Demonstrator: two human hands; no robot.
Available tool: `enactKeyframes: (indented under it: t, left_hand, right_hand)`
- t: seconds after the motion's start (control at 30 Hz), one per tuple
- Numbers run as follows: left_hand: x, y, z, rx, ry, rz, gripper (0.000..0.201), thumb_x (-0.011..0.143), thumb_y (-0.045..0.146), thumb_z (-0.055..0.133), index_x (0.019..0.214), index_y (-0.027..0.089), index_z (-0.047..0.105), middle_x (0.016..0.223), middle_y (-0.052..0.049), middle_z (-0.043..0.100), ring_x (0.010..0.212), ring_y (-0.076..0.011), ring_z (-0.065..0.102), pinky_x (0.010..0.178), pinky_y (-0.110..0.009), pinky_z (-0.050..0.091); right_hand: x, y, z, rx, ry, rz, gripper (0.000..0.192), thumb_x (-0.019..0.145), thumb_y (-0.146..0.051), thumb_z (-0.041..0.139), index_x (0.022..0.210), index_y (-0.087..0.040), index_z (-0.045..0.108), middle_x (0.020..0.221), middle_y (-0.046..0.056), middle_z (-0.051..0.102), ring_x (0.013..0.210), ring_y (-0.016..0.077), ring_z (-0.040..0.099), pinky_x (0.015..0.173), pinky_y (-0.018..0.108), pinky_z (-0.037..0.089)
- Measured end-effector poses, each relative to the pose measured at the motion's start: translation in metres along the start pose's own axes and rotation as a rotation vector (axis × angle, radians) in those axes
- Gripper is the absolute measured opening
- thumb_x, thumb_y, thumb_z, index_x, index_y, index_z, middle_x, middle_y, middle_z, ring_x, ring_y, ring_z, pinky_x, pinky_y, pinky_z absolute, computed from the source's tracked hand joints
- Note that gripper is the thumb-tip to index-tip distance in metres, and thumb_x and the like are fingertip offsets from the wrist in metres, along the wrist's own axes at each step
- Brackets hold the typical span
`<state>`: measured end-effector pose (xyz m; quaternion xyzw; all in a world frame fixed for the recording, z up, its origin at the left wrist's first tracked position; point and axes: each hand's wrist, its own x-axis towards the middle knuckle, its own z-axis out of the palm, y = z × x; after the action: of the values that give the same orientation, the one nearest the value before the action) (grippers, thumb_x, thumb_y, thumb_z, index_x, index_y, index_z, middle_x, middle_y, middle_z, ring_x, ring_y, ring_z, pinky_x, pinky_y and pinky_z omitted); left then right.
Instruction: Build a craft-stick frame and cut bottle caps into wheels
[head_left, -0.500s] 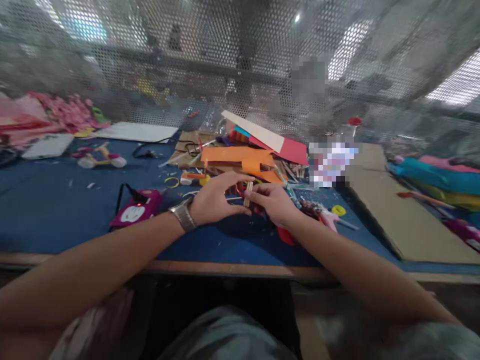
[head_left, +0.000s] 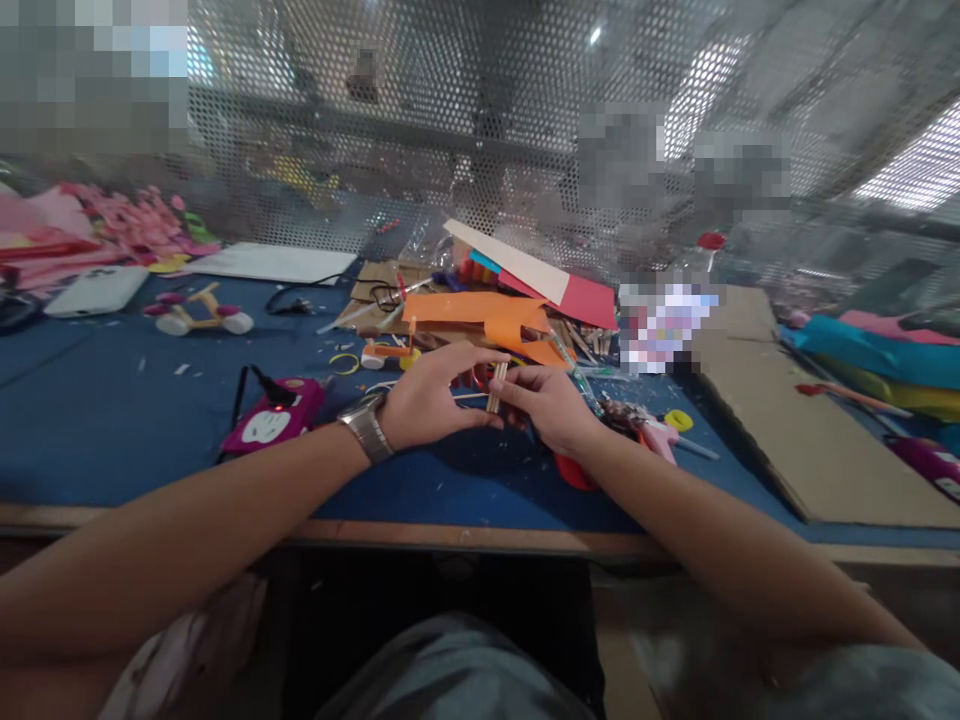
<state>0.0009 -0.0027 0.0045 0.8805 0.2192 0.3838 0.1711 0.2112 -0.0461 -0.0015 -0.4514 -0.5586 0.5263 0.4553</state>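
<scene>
Over the blue table, a short bundle of several pale wooden sticks (head_left: 496,388) stands nearly upright between both hands. My right hand (head_left: 559,410) pinches it from the side with thumb and fingers. With a metal-banded watch (head_left: 366,428) on its wrist, my left hand (head_left: 424,397) spans the bundle, forefinger at the top end and thumb at the bottom end. The other fingers of both hands are partly hidden behind the sticks. Under my right wrist lies a red object (head_left: 574,472), mostly covered. A pink glue gun (head_left: 658,438) rests just right of that wrist.
Orange sheets (head_left: 469,312) and coloured paper (head_left: 592,300) pile up behind my hands. A magenta box with a cable (head_left: 281,415) sits left, near a small toy scooter (head_left: 199,312). Cardboard (head_left: 817,430) covers the right side. Behind everything rises a perforated metal screen (head_left: 420,130).
</scene>
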Motion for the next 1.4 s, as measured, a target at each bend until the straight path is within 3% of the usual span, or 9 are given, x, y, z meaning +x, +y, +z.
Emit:
enactKeyframes:
  t: [0.3, 1.0, 1.4]
  left_hand:
    - [0.0008, 0.0011, 0.0012, -0.011, 0.015, -0.006, 0.071, 0.078, 0.046, 0.102, 0.137, 0.019, 0.074, 0.112, -0.009, 0.081, 0.098, -0.0249, 0.077, 0.091, -0.038, 0.06]
    - [-0.0023, -0.0025, 0.0019, -0.032, 0.002, -0.001, 0.087, 0.076, 0.065, 0.097, 0.146, 0.021, 0.071, 0.125, -0.014, 0.081, 0.106, -0.0281, 0.077, 0.094, -0.04, 0.063]
    - [-0.0015, 0.0, 0.001, -0.044, 0.009, -0.033, 0.076, 0.081, 0.065, 0.094, 0.141, 0.022, 0.073, 0.123, -0.012, 0.082, 0.11, -0.0289, 0.078, 0.098, -0.042, 0.062]
  right_hand:
    - [-0.0002, 0.0024, -0.0022, -0.001, -0.014, -0.028, 0.056, 0.071, -0.072, 0.094, 0.073, -0.019, 0.077, 0.052, -0.003, 0.061, 0.045, 0.0107, 0.051, 0.044, 0.024, 0.038]
    - [0.0004, 0.001, -0.0006, 0.05, 0.002, -0.027, 0.053, 0.068, -0.069, 0.097, 0.073, -0.02, 0.076, 0.054, -0.003, 0.061, 0.048, 0.0118, 0.053, 0.047, 0.026, 0.041]
    - [0.0005, 0.0042, -0.0015, 0.036, -0.009, -0.034, 0.052, 0.071, -0.068, 0.095, 0.074, -0.02, 0.078, 0.053, -0.002, 0.063, 0.047, 0.0123, 0.052, 0.048, 0.028, 0.041]
